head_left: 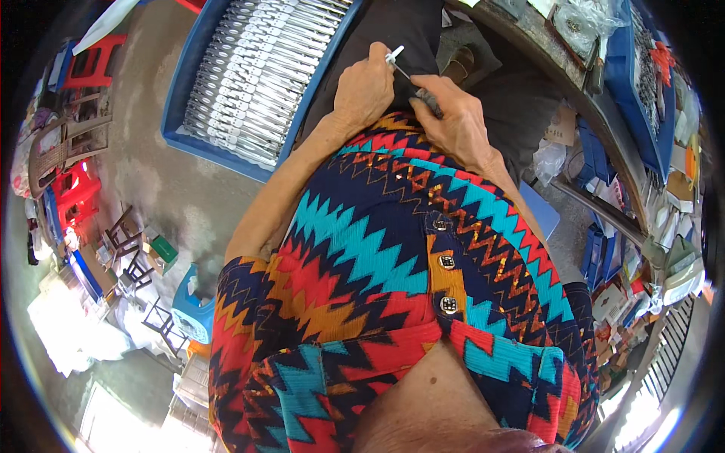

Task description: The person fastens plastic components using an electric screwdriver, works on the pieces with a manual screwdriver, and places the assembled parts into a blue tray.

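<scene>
Left hand (365, 89) pinches small white part (394, 54); right hand (458, 121) grips grey-handled tool (430, 103), thin shaft directed toward part.

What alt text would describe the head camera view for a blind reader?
Seen from above, a person's left hand holds a small white piece, the right hand a slim, grey-handled tool. To the left is a blue tray of silvery parts in rows; a zigzag-patterned shirt fills the foreground.
</scene>
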A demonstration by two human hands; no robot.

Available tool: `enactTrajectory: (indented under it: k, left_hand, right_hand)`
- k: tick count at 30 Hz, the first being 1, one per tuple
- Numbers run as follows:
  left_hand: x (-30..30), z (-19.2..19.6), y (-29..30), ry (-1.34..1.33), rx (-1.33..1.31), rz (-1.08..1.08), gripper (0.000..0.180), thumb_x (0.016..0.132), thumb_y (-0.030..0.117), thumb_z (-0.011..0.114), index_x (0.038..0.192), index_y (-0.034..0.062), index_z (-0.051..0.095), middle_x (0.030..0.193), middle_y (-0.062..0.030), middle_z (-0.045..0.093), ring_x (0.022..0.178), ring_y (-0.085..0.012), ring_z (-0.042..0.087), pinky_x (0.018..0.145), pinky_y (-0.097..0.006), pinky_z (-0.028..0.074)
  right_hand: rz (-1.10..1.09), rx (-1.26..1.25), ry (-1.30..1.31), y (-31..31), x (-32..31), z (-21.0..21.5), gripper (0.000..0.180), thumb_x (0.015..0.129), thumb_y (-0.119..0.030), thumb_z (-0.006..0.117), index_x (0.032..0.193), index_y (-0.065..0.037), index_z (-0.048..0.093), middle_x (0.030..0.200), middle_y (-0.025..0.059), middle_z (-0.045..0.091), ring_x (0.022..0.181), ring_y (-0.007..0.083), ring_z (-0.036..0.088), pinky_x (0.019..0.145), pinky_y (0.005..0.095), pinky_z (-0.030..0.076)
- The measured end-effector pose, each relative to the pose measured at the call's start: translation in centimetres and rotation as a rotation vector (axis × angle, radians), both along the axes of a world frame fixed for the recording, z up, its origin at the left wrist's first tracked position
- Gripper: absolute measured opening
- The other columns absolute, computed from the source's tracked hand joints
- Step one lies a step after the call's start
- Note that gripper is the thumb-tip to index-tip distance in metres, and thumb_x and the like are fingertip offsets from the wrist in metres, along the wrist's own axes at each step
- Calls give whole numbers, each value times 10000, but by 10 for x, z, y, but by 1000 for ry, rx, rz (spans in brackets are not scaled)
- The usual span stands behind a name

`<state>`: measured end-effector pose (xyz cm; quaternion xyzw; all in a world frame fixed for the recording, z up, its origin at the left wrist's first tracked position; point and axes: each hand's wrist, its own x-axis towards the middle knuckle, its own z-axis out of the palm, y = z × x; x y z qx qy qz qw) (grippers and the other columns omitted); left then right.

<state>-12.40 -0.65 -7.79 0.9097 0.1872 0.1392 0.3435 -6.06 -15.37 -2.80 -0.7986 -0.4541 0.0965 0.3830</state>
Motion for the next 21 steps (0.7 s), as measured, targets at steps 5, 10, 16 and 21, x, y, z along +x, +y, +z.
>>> enactTrajectory:
  k: [5,10,16,21]
  left_hand:
    - [0,6,-2,42,27,-41,145,846,138,461,868,20,379,685,-238,586,625,-398,588,541,-465,472]
    - [-4,-3,-9,-36,92,-29,120,881,151,451,930,49,409,644,-189,579,606,-369,583,505,-439,452]
    - [-4,-6,-12,-32,97,-43,159,808,108,494,858,30,364,695,-206,590,592,-394,588,500,-453,478]
    - [-2,-6,-11,-14,115,-49,168,800,110,495,877,24,373,697,-206,590,588,-397,587,501,-459,477]
  right_hand:
    - [192,-197,-470,2,2,12,283,710,-72,568,982,-17,514,745,135,510,591,293,574,544,381,478]
    - [208,-244,-393,2,1,10,237,710,-73,552,938,-18,516,750,156,523,586,315,580,513,382,476]
    - [57,-145,-172,2,-2,5,170,711,-75,563,879,-47,564,659,178,556,597,363,568,538,423,465]
    - [-118,11,229,2,-2,-12,227,701,-99,605,916,-25,613,617,158,580,492,250,537,502,386,430]
